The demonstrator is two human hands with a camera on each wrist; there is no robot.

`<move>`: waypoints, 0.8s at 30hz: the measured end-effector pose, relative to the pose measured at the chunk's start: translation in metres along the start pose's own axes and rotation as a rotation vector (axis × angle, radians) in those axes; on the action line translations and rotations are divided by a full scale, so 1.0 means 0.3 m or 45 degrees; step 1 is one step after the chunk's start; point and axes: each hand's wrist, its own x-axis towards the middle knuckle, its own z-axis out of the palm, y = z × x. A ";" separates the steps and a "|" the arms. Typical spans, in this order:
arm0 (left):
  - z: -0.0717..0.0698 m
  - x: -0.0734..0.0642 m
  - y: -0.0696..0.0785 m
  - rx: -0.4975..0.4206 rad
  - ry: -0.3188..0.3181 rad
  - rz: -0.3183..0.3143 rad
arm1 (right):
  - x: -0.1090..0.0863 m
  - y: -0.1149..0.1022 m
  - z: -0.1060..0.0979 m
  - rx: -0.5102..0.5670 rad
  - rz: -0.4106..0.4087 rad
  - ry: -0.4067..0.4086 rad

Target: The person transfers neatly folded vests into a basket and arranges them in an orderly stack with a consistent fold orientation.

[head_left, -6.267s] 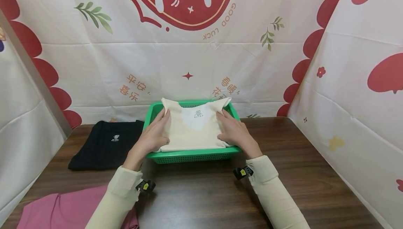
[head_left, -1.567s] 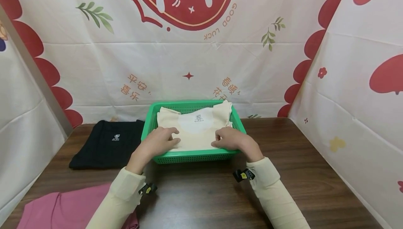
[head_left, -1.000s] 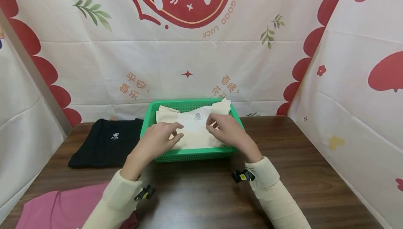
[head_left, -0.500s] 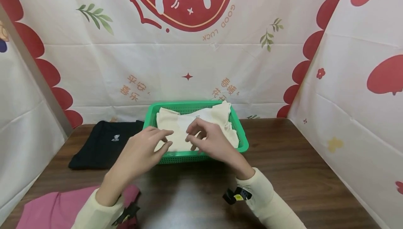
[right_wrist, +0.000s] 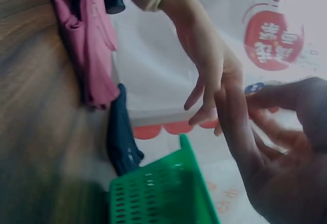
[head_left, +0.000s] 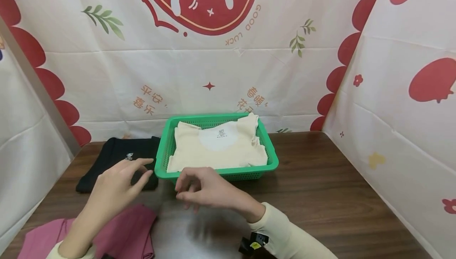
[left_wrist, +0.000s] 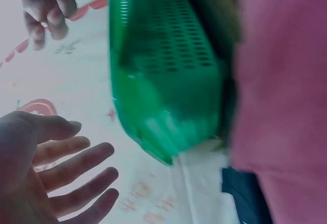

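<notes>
A cream shirt (head_left: 210,152) with a white patch and a small dark print lies folded in the green basket (head_left: 272,160), its upper corners slightly rumpled. My left hand (head_left: 114,189) hovers over the table at the left, overlapping the black folded shirt (head_left: 117,148) in the head view. Its fingers are spread and hold nothing, as the left wrist view shows. In front of the basket, my right hand (head_left: 210,189) is raised with fingers loosely bent and nothing in them. The pink folded garment (head_left: 124,227) lies below and beside my left forearm, partly hidden by it.
The brown wooden table (head_left: 313,195) stretches to the right of the basket. A white printed cloth (head_left: 199,69) hangs behind the table and along both sides.
Both hands have let go of the cream shirt, lifted out of the basket and moved left and toward the body. The shirt now lies lower inside the basket.
</notes>
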 end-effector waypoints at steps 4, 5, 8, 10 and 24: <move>-0.006 -0.056 -0.044 0.063 -0.071 -0.042 | 0.006 0.024 0.037 0.059 0.021 -0.155; -0.009 -0.071 -0.055 0.075 -0.087 -0.052 | 0.007 0.028 0.047 0.072 0.035 -0.166; -0.018 -0.113 -0.092 0.090 -0.112 -0.082 | 0.014 0.043 0.073 0.061 0.083 -0.151; -0.028 -0.138 -0.118 0.069 -0.148 -0.123 | 0.019 0.050 0.089 0.032 0.119 -0.140; -0.067 -0.312 -0.451 0.182 -0.732 -0.564 | 0.050 0.119 0.219 0.178 0.428 -0.083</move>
